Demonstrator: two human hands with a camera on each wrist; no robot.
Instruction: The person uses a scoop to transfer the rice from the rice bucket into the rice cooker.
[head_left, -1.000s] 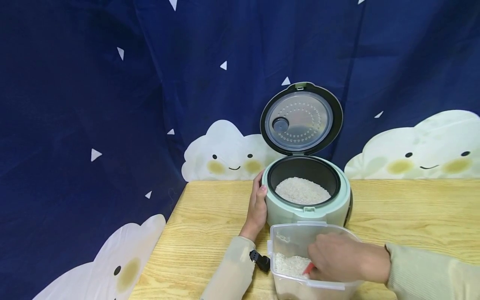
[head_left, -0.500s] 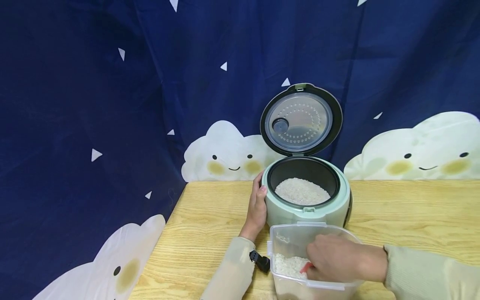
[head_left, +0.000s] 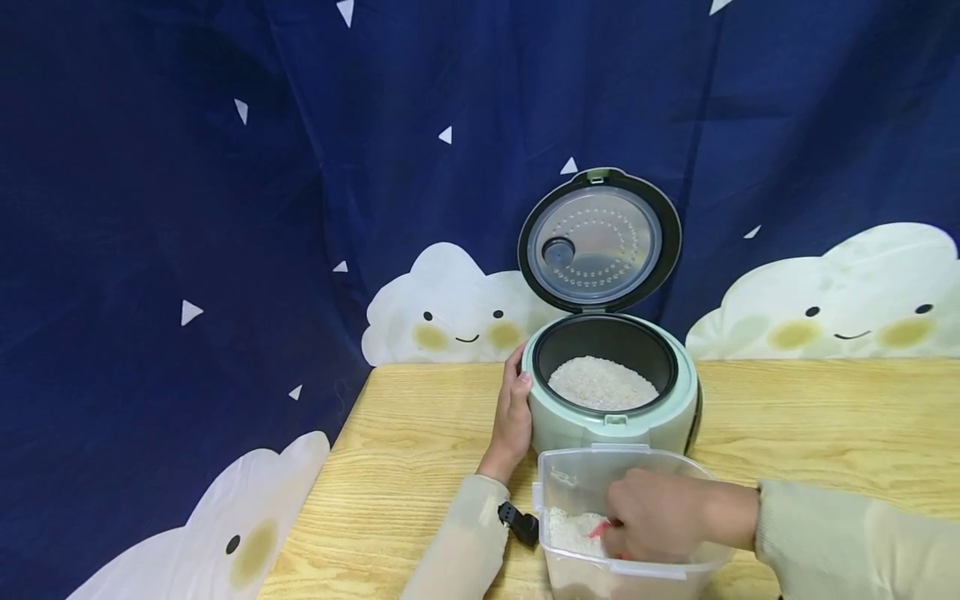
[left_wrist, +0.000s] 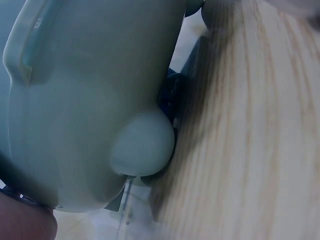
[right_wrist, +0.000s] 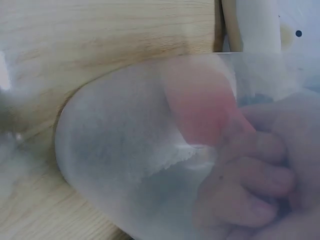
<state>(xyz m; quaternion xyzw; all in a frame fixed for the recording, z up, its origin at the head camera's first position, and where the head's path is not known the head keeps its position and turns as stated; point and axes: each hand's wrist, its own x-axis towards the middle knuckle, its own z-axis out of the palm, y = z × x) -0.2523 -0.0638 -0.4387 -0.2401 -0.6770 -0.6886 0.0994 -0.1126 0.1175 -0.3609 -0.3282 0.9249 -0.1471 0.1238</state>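
Note:
In the head view my left hand (head_left: 512, 417) rests along the left side of a pale green rice cooker (head_left: 572, 429). The cooker's lid (head_left: 598, 242) stands raised, and white rice (head_left: 602, 383) lies in its dark inner pot. My right hand (head_left: 654, 517) is inside a clear plastic container (head_left: 566, 571) in front of the cooker. It grips a red scoop (head_left: 599, 530), mostly hidden by the fingers, at the container's rice (head_left: 570, 533). Through the container wall, the right wrist view shows the scoop (right_wrist: 202, 107) and curled fingers. The cooker's body (left_wrist: 75, 115) fills much of the left wrist view.
A wooden table (head_left: 420, 433) carries both vessels, the container close against the cooker's front. Behind hangs a dark blue curtain (head_left: 420, 100) printed with clouds and triangles. A black strap (head_left: 519, 523) lies at the left sleeve, next to the container.
My right hand has shifted slightly left inside the container, and the red scoop has moved left and a little up with it. The left hand stays against the cooker.

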